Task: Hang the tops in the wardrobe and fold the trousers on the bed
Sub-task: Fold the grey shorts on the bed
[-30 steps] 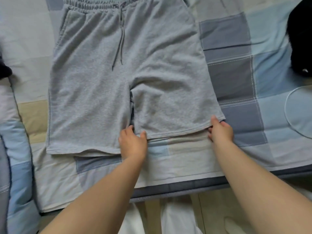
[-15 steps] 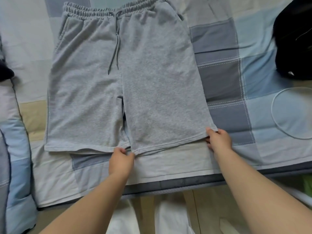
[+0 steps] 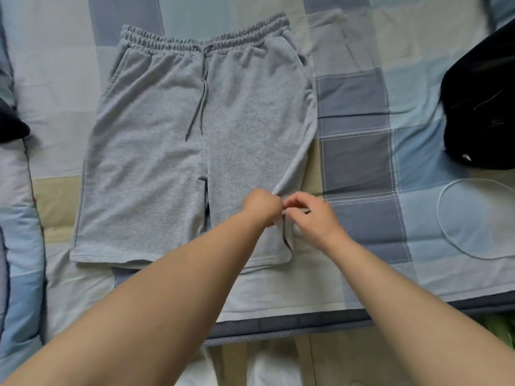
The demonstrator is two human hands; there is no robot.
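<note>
Grey sweat shorts lie flat on the bed, waistband at the far side, drawstring hanging down the middle. Both hands meet at the outer edge of the shorts' right leg, a little above its hem. My left hand grips that edge with curled fingers and lifts a ridge of fabric. Right beside it, my right hand pinches the same edge between thumb and fingers. The right leg's outer side is drawn inward and its hem corner is rumpled under the hands.
The patchwork quilt in blue, grey and cream covers the bed; its near edge runs below my forearms. A black garment lies at the right, another dark piece at the left edge, and a thin white cable loop at the right.
Both hands left the hem corners of the right leg and came together at its outer edge, higher up. The leg's outer side has been pulled inward. The view shifted down the bed.
</note>
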